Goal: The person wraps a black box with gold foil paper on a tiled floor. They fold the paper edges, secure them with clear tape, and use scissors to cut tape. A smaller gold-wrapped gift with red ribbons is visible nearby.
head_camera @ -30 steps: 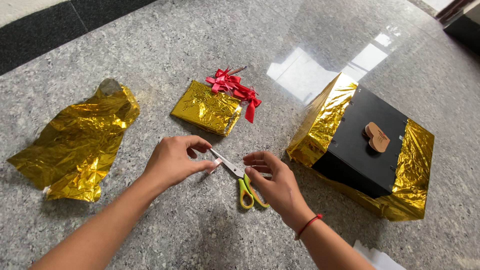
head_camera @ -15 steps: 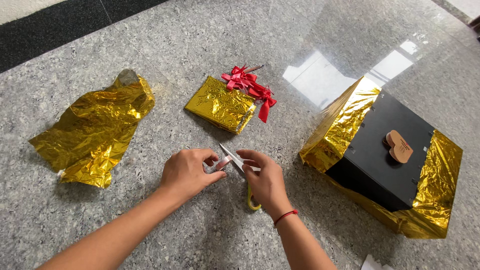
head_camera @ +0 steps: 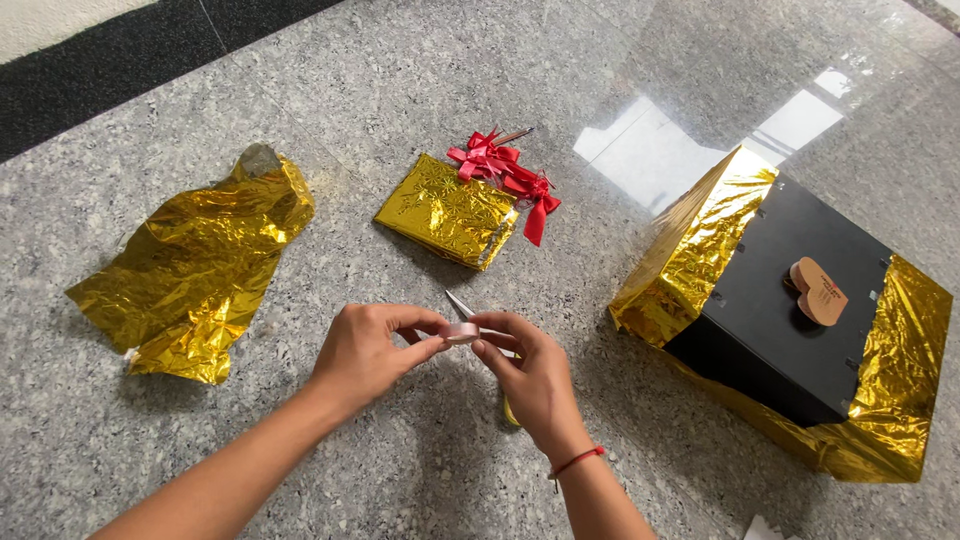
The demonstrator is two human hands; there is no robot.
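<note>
Tape strip point(head_camera: 461, 332), now seemingly between both hands.

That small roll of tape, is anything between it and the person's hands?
Nothing visible: the left hand and right hand both pinch the tape roll directly, above the scissors lying on the floor.

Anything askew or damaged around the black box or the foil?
The black box is only partly wrapped: gold foil covers its two ends, the middle is bare. A crumpled foil sheet lies loose at left. Both hands pinch a small tape piece.
</note>
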